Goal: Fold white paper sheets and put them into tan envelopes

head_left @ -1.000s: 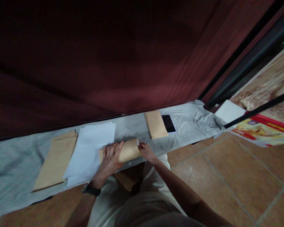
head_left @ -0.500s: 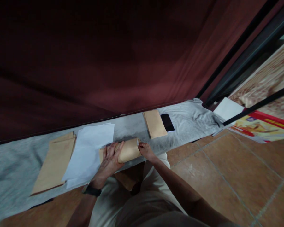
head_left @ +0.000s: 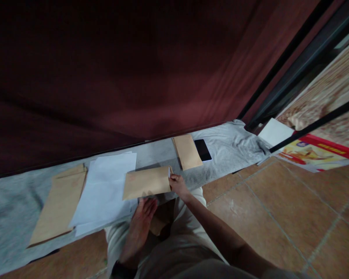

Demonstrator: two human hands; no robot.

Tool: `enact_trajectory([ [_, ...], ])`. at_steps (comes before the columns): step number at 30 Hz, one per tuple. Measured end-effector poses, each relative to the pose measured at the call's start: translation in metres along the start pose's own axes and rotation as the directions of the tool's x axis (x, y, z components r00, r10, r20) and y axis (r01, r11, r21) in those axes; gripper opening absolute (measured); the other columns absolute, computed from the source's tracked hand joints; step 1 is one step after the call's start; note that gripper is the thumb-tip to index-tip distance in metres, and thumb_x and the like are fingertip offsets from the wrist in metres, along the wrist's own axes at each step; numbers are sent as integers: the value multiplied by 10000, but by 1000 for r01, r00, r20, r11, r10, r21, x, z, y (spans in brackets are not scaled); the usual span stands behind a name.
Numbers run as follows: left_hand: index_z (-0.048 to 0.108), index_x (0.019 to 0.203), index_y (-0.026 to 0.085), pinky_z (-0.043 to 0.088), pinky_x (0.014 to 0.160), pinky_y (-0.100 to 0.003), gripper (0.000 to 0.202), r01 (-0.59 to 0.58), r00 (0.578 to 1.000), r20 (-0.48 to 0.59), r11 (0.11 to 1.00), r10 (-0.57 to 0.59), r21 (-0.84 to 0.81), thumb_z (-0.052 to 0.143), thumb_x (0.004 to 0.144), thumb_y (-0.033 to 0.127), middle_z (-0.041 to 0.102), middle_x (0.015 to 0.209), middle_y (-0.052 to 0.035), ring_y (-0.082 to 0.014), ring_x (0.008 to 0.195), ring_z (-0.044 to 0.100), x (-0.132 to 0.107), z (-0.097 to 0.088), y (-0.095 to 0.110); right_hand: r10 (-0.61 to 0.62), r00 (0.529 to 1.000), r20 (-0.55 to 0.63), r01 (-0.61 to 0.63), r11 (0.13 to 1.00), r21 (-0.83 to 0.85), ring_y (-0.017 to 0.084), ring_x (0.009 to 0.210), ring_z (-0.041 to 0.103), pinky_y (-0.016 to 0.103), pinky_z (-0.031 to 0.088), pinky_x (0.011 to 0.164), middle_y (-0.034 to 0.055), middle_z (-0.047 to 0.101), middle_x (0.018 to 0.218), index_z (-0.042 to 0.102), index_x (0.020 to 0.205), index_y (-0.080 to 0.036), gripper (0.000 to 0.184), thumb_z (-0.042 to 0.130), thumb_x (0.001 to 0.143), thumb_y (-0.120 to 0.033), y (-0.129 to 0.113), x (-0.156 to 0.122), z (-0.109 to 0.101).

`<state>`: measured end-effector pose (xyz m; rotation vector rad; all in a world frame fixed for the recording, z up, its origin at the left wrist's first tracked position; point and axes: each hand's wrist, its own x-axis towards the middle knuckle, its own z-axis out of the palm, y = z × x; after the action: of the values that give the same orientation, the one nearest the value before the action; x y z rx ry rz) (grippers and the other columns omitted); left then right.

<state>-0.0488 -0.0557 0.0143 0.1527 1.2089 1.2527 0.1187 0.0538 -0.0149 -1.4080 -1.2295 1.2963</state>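
Observation:
A brown paper envelope (head_left: 147, 181) is held up over the narrow cloth-covered surface, with a bit of white paper showing at its right end. My right hand (head_left: 177, 183) pinches that right end. My left hand (head_left: 144, 217) is just below the envelope's lower edge, its fingers stretched out and nothing in its grasp. Left of the envelope, and partly under its left end, lie white sheets of paper (head_left: 104, 182). Further left rests a pile of brown envelopes (head_left: 59, 203). To the right sits a smaller stack of brown envelopes (head_left: 187, 152).
A dark-screened phone (head_left: 203, 150) lies beside the right stack. Grey cloth (head_left: 229, 143) covers the long surface, which runs along a dark red curtain (head_left: 151, 77). At the right are a black metal bar (head_left: 314, 124), a red and yellow printed box (head_left: 314, 153) and tiled floor (head_left: 261, 205).
My left hand has come off the envelope and moved down towards my lap. The envelope, curved before, is now flat. My right hand keeps its pinch on the right end.

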Motion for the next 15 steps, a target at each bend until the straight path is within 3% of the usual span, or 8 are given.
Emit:
enact_trajectory([
  [2, 681, 1034, 228, 553, 976, -428, 212, 91, 995, -25, 980, -97, -179, 554, 956, 379, 731, 1042, -80, -221, 1059, 688, 5, 16, 1, -9, 1000, 14, 9, 1000, 14, 106, 537, 385, 220, 336, 485, -43, 379, 528, 425, 466, -216, 405, 599, 787, -390, 0, -5, 3],
  [5, 687, 1009, 252, 611, 838, -333, 162, 83, 992, -69, 949, -109, -306, 527, 982, 263, 753, 958, -19, -158, 931, 720, 14, 39, 8, -28, 999, 36, 27, 999, 26, 105, 547, 387, 221, 340, 494, -39, 399, 543, 413, 474, -216, 413, 584, 799, -404, -3, -11, 2],
  [9, 676, 969, 224, 621, 743, -263, 192, 33, 993, -94, 951, -65, -308, 500, 989, 149, 758, 892, 10, -115, 820, 728, 19, 52, 10, -44, 998, 55, 42, 999, 34, 110, 559, 417, 222, 362, 510, -32, 442, 568, 444, 510, -216, 388, 528, 830, -418, -8, -15, -3],
  [15, 665, 1026, 214, 613, 710, -234, 193, 15, 991, -124, 962, -50, -272, 518, 973, 100, 753, 826, 15, -107, 769, 730, 18, 52, 9, -62, 994, 88, 61, 998, 8, 128, 606, 485, 220, 409, 545, -17, 517, 618, 512, 580, -214, 302, 487, 846, -353, -11, -17, -6],
])
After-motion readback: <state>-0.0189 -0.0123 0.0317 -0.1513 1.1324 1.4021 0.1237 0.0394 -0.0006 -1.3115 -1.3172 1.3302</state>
